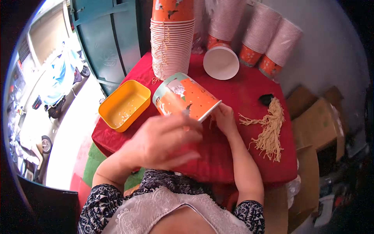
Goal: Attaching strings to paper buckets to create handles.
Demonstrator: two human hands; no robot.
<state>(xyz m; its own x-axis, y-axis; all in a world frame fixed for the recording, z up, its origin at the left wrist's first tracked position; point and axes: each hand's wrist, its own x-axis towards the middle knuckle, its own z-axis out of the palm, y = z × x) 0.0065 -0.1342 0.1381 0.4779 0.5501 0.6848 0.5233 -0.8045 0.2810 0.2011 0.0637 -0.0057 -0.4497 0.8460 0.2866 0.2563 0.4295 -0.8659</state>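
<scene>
An orange paper bucket (191, 97) with a green band and printed figures is tilted on its side over the table's middle. Its rimmed end points toward the lower right, where my right hand (224, 119) grips it, some fingers hidden behind the rim. Just in front of the bucket, my left hand (165, 140) is smeared by motion; whether its fingers hold anything does not show. To the right of my right hand lies a bundle of cream strings (272, 128), its top beside a small black item (266, 100).
A yellow plastic tub (130, 103) with white bits inside sits on the red-covered table (241, 156), at left. Behind rises a tall stack of buckets (171, 50) with strings hanging on it. More stacks (263, 27) and a white round lid-like end (221, 63) stand farther back. Cardboard boxes (317, 124) lie right.
</scene>
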